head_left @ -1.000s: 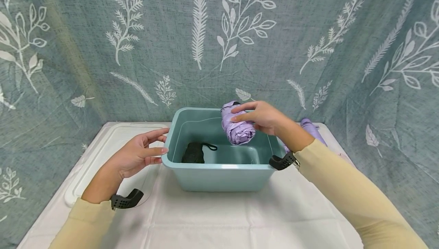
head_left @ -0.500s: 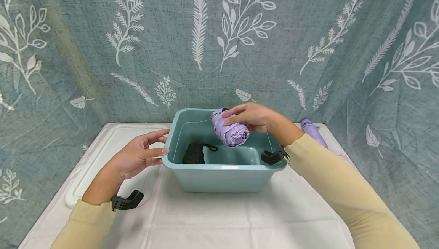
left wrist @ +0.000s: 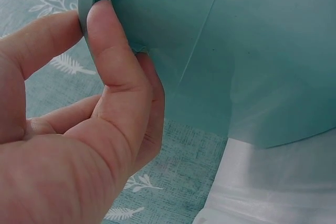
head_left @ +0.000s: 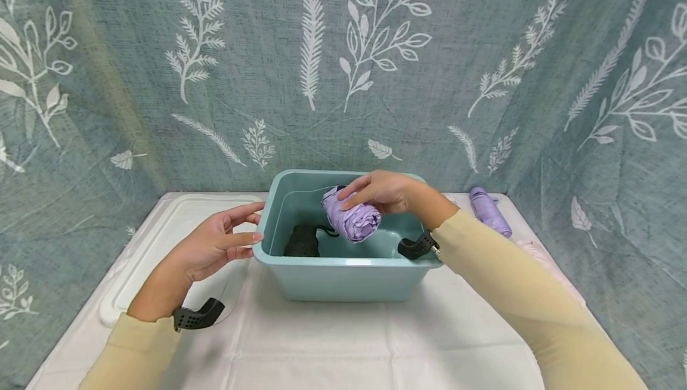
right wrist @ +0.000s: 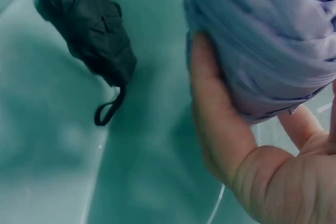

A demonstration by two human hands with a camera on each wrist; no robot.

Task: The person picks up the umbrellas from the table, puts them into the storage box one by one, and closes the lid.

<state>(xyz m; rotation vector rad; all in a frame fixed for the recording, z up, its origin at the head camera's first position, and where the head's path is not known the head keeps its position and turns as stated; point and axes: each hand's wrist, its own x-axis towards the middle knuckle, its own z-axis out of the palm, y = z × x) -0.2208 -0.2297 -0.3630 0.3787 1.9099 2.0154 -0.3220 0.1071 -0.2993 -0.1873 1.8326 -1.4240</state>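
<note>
My right hand (head_left: 383,192) grips a rolled-up purple fabric bundle (head_left: 351,217), thumb on one side and fingers round it. The bundle hangs inside the blue-green plastic bin (head_left: 354,282), its crinkled end towards me. My left hand (head_left: 220,240) holds the bin's left rim, with fingertips at the lip in the left wrist view. On the bin's floor, at the left, lies a black fabric bundle (head_left: 302,241). Its black loop strap (right wrist: 111,109) shows best in the right wrist view.
A white lid (head_left: 177,241) lies flat to the left, partly under my left arm. Beyond my right arm a purple bottle (head_left: 489,211) lies on its side near the table's far right corner. Pinkish cloth (head_left: 547,259) lies on the right side. A patterned curtain (head_left: 343,80) hangs behind the bin.
My right hand has moved left and down with the purple bundle, deeper into the bin. More of the bottle shows now. The left hand stays at the rim.
</note>
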